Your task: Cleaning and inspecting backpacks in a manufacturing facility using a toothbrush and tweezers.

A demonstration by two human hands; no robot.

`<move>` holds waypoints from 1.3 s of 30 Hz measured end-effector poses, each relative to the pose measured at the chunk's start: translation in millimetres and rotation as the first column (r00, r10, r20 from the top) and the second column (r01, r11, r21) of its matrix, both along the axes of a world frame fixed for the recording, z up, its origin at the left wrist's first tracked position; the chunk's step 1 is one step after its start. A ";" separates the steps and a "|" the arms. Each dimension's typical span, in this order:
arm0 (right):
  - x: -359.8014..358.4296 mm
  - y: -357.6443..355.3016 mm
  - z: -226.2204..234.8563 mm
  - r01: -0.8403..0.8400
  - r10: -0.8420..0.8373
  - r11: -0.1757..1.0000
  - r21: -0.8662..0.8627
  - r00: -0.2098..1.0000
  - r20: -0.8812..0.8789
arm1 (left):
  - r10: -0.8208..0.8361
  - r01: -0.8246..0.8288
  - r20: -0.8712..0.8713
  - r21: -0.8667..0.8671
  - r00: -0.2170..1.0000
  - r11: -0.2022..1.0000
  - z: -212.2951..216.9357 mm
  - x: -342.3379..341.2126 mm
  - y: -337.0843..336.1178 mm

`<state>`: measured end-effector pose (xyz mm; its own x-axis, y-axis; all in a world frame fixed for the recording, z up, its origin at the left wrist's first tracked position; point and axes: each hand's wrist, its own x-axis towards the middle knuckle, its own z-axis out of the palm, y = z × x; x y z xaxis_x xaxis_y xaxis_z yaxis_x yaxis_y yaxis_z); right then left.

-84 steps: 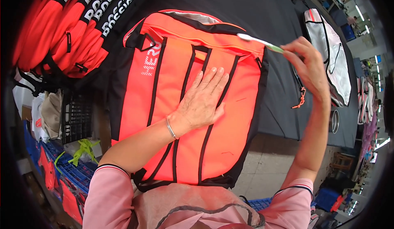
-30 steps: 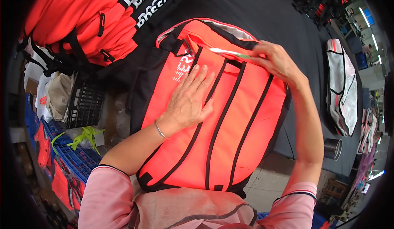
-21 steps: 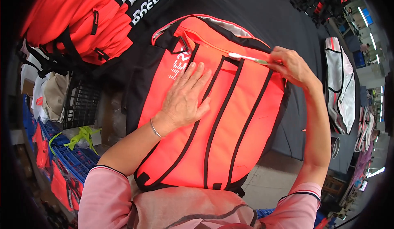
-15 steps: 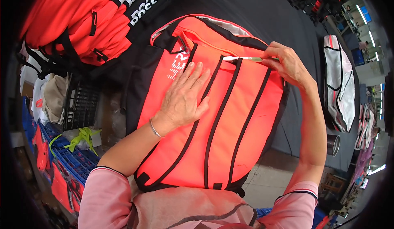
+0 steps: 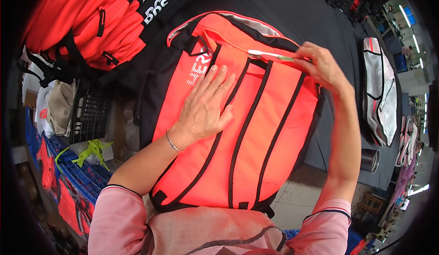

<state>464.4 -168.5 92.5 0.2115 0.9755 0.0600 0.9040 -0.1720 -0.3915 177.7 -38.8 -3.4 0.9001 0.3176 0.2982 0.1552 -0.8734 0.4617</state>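
A bright red-orange backpack (image 5: 256, 136) with black straps and piping lies in front of me, its strap side up. My left hand (image 5: 206, 102) rests flat on its left shoulder strap, fingers stretched out, close to a white print on the fabric. Near the bag's top right, my right hand (image 5: 318, 65) is closed on a slim white-and-green toothbrush (image 5: 274, 56). The white head of the brush points left, over the upper edge of the straps by the black top loop. My fingers hide the far end of the handle.
Red bags (image 5: 87, 31) are piled at the upper left, beside a black crate (image 5: 89, 113). Below stands a blue basket (image 5: 84, 168) with a lime-green strap (image 5: 93, 152). On the dark table to the right are a white-grey bag (image 5: 380, 90) and a metal cup (image 5: 369, 160).
The toothbrush head has lifted upward, toward the bag's top edge, and the brush now tilts more. My right hand has shifted slightly; the left stays pressed on the strap.
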 end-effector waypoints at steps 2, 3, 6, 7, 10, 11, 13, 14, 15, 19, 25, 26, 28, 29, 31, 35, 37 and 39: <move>0.6 -5.8 18.3 0.072 -0.066 0.987 -0.144 0.997 0.045 | 0.021 -0.021 -0.004 -0.010 1.000 1.000 1.0 -2.9 -0.6; 0.7 -5.0 23.5 0.071 -0.066 0.986 -0.151 0.997 0.039 | 0.030 -0.030 -0.009 -0.004 1.000 1.000 1.3 -4.6 -0.5; -3.4 4.7 28.7 0.025 -0.025 1.000 0.004 1.000 0.005 | 0.027 -0.027 -0.005 0.008 1.000 1.000 0.3 -3.3 0.5; -13.7 15.1 32.7 0.034 -0.033 0.999 0.037 0.999 -0.032 | 0.032 -0.032 -0.005 0.011 0.999 0.999 -0.9 -4.3 0.6; -28.8 41.7 11.7 -0.037 0.049 0.992 0.123 0.995 -0.092 | 0.016 -0.016 0.011 0.004 1.000 1.000 -1.6 -1.3 -0.8; -32.1 49.3 2.2 -0.035 0.044 0.992 0.123 0.996 -0.077 | 0.019 -0.019 0.010 0.008 1.000 1.000 -1.5 -1.4 -0.3; -30.2 50.3 -11.7 -0.053 0.051 0.993 0.107 0.998 0.027 | 0.011 -0.011 0.002 -0.006 1.000 1.000 -1.8 -2.4 1.2; -24.7 43.8 -11.7 -0.065 0.059 0.994 0.093 0.997 0.057 | 0.015 -0.015 0.003 -0.004 1.000 1.000 -1.2 -2.2 1.0; -18.3 34.9 -3.4 -0.022 0.020 0.999 0.026 0.997 0.074 | 0.019 -0.019 -0.001 -0.007 1.000 1.000 -0.5 -1.9 0.6; -7.6 26.6 11.9 -0.002 0.002 1.000 0.000 0.997 0.081 | 0.036 -0.036 -0.019 0.011 0.999 0.999 0.4 -1.5 -1.0; -18.6 31.0 -12.2 -0.024 0.025 0.999 0.030 1.000 -0.014 | 0.013 -0.013 0.002 0.003 1.000 1.000 -1.5 -4.4 0.0; -13.4 21.0 -5.8 -0.037 0.035 0.999 0.033 0.997 0.073 | 0.013 -0.013 0.007 0.004 1.000 1.000 -1.3 -5.3 -0.3; -8.2 -11.2 14.3 0.074 -0.066 0.995 -0.074 0.992 0.107 | 0.016 -0.016 0.020 0.005 1.000 1.000 -1.5 -4.8 -2.7; -7.6 -25.9 22.1 0.119 -0.110 0.991 -0.064 0.986 0.128 | 0.003 -0.003 0.025 0.006 1.000 1.000 -2.2 -4.6 -3.5; -9.2 -61.6 36.6 0.238 -0.230 0.971 -0.020 0.956 0.179 | -0.002 0.002 0.043 -0.005 0.999 1.000 -4.2 -1.1 -5.2; -44.6 -132.2 25.5 0.457 -0.459 0.859 0.232 0.887 -0.050 | -0.017 0.013 0.065 0.050 0.998 0.999 -18.2 -0.3 0.3; -71.2 -164.2 -1.9 0.572 -0.539 0.790 0.220 0.820 -0.194 | -0.010 0.008 0.031 0.053 0.999 0.999 -15.6 -6.1 0.8; -97.6 -200.2 -26.5 0.700 -0.608 0.702 0.133 0.686 -0.401 | -0.050 0.049 0.013 0.071 0.999 0.996 -10.0 -3.4 -2.1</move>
<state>366.8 -368.7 66.0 0.8396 0.5340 0.0996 0.4213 -0.5244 -0.7399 174.3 -40.9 -13.4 0.9097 0.2502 0.3314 0.1043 -0.9102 0.4008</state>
